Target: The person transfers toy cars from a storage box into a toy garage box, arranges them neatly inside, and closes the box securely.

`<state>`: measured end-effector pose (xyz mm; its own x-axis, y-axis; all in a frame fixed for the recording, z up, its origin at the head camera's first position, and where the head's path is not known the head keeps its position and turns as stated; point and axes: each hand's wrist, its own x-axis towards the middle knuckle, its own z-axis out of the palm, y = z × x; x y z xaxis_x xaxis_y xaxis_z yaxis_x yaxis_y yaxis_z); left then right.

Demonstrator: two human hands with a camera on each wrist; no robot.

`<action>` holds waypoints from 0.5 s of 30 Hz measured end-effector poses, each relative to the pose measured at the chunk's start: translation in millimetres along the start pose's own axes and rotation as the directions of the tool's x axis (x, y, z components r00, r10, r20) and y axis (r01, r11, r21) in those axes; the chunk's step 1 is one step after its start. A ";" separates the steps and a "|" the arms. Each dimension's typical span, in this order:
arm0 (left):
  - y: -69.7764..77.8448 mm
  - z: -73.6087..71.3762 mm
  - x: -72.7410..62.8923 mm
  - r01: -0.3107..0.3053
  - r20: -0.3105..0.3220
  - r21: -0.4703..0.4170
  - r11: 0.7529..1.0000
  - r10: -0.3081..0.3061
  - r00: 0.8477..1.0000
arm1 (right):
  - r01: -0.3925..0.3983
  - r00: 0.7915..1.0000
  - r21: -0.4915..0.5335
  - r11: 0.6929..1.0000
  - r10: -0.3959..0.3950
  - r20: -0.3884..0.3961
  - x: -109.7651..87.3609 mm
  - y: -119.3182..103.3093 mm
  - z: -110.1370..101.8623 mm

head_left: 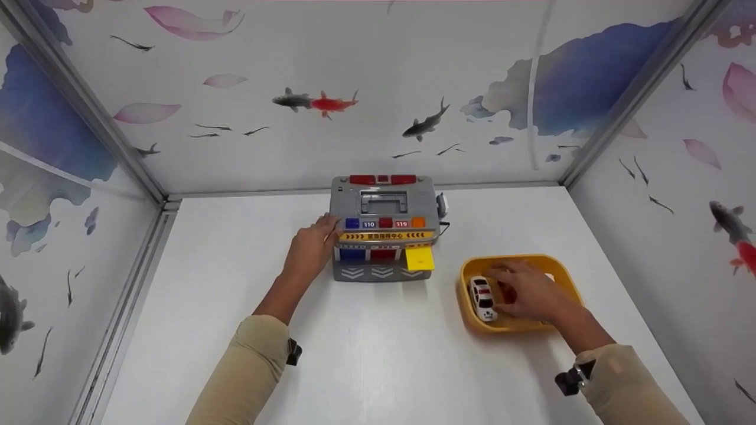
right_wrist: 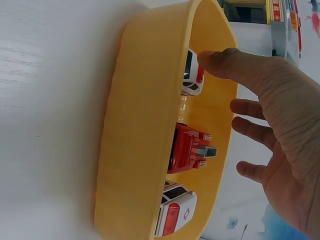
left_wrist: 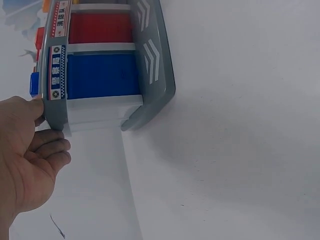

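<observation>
A grey toy emergency-centre garage stands near the back wall, with blue, red and yellow doors; the yellow flap sticks out. My left hand grips the garage's left roof corner, its fingers curled at the edge. My right hand is over the yellow basin, fingers spread apart, thumb right at a white toy police car. Beside that car in the basin lie a red toy truck with a grey part and a white toy ambulance.
The white table meets printed white panels at the back and sides, joined by grey metal rails. A white handset-shaped piece hangs on the garage's right side. Table surface lies between the garage and the basin.
</observation>
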<state>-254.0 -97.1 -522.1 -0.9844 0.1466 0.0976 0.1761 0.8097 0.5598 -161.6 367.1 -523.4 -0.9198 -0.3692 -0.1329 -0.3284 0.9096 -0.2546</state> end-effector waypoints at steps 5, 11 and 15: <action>-0.8 1.5 -1.3 -0.010 -0.003 -0.003 1.000 0.010 1.000 | 0.016 1.000 -0.024 1.000 -0.016 -0.017 -5.3 4.3 6.1; -0.6 1.8 -3.0 0.003 0.018 0.003 1.000 -0.003 1.000 | 0.021 1.000 -0.017 1.000 -0.021 -0.011 -11.7 7.1 7.4; 1.0 1.0 -2.6 0.012 0.014 0.001 1.000 -0.012 1.000 | 0.020 0.999 -0.029 0.999 -0.020 -0.030 -13.6 11.5 4.3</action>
<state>-251.3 -96.1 -522.5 -0.9863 0.1445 0.0795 0.1641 0.8120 0.5601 -152.0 381.8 -528.7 -0.9189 -0.3819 -0.0991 -0.3524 0.9073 -0.2293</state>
